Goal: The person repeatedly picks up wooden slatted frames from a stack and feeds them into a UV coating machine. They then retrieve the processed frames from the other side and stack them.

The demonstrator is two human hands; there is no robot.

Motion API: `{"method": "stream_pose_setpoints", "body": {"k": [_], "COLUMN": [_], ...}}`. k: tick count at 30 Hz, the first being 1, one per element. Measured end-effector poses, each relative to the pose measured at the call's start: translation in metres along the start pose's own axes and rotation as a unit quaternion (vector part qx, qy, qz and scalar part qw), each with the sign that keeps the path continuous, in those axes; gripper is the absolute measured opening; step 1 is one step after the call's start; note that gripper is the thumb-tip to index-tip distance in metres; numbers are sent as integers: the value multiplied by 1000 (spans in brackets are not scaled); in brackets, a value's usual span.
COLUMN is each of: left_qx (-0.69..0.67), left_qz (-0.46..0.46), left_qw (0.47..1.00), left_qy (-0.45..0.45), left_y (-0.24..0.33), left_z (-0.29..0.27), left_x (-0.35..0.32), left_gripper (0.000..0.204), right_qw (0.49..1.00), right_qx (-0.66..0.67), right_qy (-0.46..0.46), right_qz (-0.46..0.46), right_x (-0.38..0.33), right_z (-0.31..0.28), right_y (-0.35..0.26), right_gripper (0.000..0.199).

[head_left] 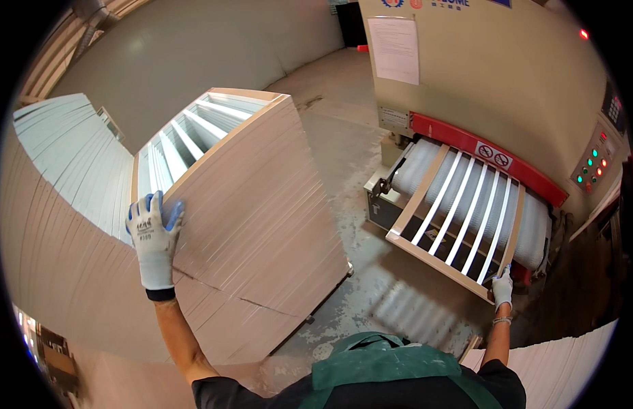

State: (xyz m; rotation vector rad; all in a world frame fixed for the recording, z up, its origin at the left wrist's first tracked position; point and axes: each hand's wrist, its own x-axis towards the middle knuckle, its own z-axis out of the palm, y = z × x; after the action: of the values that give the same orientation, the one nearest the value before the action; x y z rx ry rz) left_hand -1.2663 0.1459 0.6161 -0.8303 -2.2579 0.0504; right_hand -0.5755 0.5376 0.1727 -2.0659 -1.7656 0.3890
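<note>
Left gloved hand (153,238), centre left: fingers spread flat, steadying tall stack of pale slatted wooden frames (255,218). Right gloved hand (502,288), lower right: pinching corner of one slatted wooden frame (459,218), kept level on beige machine's rollers (534,232).

Signs, labels and panel on the beige machine

A white rectangular paper sheet (394,48) hangs on the machine's upper front. Blue and red emblems (425,3) run along the top edge. Below the sheet sits a small pale label plate (394,118). On the red bar, a white rectangular warning sticker (493,156) carries two red prohibition circles. At right, a control panel (594,162) shows green and red lights under a dark display (613,109).
</note>
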Motion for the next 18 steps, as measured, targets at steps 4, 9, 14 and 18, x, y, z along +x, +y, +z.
{"method": "stream_pose_setpoints", "body": {"k": [4, 9, 14, 18], "left_qx": [-19, -59, -88, -71], "left_qz": [67, 93, 158, 180], "left_qw": [997, 994, 979, 976], "left_qy": [38, 7, 95, 96], "left_y": [-10, -14, 1, 12], "left_z": [-1, -18, -58, -95], "left_x": [10, 14, -45, -100], "left_gripper": [55, 39, 41, 46], "right_qw": [999, 1000, 990, 893], "right_qx": [33, -21, -113, 420], "right_qy": [5, 4, 86, -147], "right_qz": [0, 12, -21, -70], "right_x": [31, 41, 12, -14], "right_z": [4, -16, -59, -74], "right_y": [5, -20, -124, -257], "right_gripper": [80, 79, 75, 42]}}
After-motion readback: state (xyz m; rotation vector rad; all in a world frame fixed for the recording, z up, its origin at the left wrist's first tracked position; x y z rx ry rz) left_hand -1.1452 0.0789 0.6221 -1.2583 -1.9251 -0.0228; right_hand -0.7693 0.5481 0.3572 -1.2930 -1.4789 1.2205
